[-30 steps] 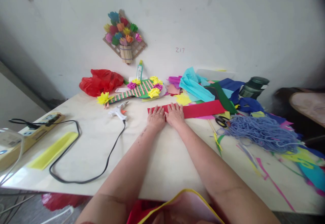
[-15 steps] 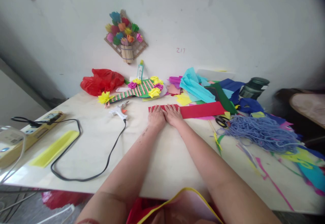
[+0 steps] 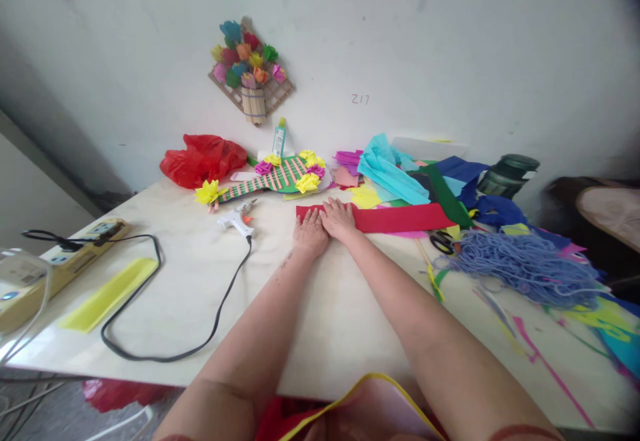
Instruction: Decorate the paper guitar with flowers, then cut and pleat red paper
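A long strip of red paper (image 3: 400, 218) lies flat across the middle of the table. My left hand (image 3: 311, 233) rests palm down on its left end, fingers stretched out over the strip. Right beside it, my right hand (image 3: 339, 218) also presses flat on the red paper, with its fingers extended. Behind my hands sits a green guitar-shaped craft (image 3: 285, 178) with pink strips and yellow and purple paper flowers. To the left of the strip lies a white glue gun (image 3: 237, 221) with a dark cord.
Scissors (image 3: 443, 241), a heap of blue yarn (image 3: 525, 264) and coloured paper scraps crowd the right side. A dark green jar (image 3: 509, 174) stands behind them. On the left are a power strip (image 3: 90, 254), folded yellow paper (image 3: 110, 294) and a red plastic bag (image 3: 203, 161).
My right hand has slid slightly up and left along the red paper, closer over my left hand's fingertips. The whole view has shifted a little.
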The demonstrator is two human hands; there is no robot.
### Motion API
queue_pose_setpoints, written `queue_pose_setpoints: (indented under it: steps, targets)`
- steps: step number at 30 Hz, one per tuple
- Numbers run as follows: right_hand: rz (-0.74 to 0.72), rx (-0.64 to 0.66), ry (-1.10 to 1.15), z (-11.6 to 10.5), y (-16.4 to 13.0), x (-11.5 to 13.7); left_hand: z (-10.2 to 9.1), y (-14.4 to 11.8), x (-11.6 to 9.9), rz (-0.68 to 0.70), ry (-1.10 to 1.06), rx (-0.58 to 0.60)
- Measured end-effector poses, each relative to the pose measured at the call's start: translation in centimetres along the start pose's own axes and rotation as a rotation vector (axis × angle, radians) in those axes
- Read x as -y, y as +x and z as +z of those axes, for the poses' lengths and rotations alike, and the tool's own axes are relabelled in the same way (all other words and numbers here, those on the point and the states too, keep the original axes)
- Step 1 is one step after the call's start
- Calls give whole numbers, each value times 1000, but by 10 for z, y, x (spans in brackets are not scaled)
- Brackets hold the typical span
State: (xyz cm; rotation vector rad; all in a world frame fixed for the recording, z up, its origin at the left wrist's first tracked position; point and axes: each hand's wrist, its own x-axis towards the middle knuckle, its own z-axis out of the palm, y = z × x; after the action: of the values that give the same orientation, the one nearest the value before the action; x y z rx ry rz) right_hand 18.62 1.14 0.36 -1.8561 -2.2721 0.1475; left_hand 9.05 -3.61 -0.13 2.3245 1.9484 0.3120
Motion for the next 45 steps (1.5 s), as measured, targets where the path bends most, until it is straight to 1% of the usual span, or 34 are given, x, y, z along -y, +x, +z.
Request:
queue_pose_setpoints:
  steps: [3, 8, 14, 19, 24, 33, 36, 42, 45]
  targets:
    - [-59, 5, 28, -5, 11, 8, 1, 0, 1, 21, 8, -3]
    - [-67, 53, 66, -7, 30, 15, 4, 0, 3, 39, -6, -54]
    - [-90, 47, 93, -1, 45, 15, 4, 0, 2, 19, -45, -61]
    - [-114, 57, 62, 3, 55, 16, 4, 0, 1, 16, -39, -61]
    - [-125, 51, 55, 3, 53, 15, 5, 0, 2, 26, -30, -70]
    - [-126, 18, 103, -5, 31, -9, 4, 0, 1, 12, -28, -76]
    - [-129, 22, 100, -6, 32, -7, 5, 0, 2, 25, -18, -92]
    - [-141, 46, 76, 2, 46, 5, 7, 0, 3, 53, -23, -114]
    - [-142, 38, 69, 2, 52, 8, 7, 1, 3, 49, -28, -120]
